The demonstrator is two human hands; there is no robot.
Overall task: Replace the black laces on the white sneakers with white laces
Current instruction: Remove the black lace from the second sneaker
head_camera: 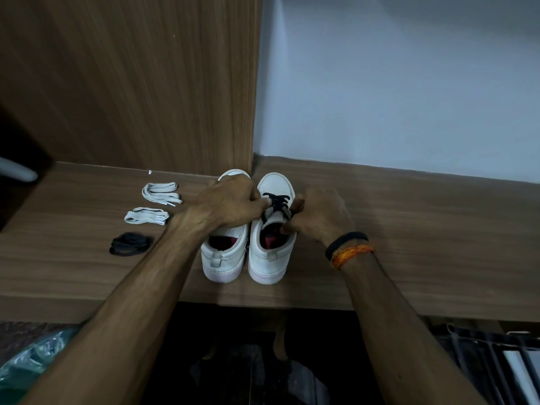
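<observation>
Setting: a wooden shelf [409,229] set into a corner, a wood-grain panel [131,83] on the left and a pale wall [409,83] on the right; every place below is given from the right sneaker.
Right sneaker [273,229]: white, heel toward the camera, toe to the corner; a black lace [276,200] is threaded through its eyelets nearer the toe, while the eyelets nearer the tongue look already free.
Left sneaker [225,249]: touching the right sneaker on its left side; no lace shows on it, though the left hand hides most of the eyelet area.
Left hand [230,203]: reaches over the left sneaker, fingertips pressed together at the left edge of the right sneaker's lacing; what exactly they pinch I cannot tell.
Right hand [318,217]: on the right sneaker's right side, fingers curled, apparently pinching the lace; wrist bands [349,248] sit behind it.
White laces [160,192]: two folded bundles, well to the left of the right sneaker, the second [146,216] nearer the camera.
Removed black lace [130,244]: a coil nearest the camera, left of both sneakers.
Progress: one black lace looks fully out, the other partly undone; neither white lace is threaded.
Containers: only the sneaker openings, showing a reddish lining [223,242] and nothing placed inside.
</observation>
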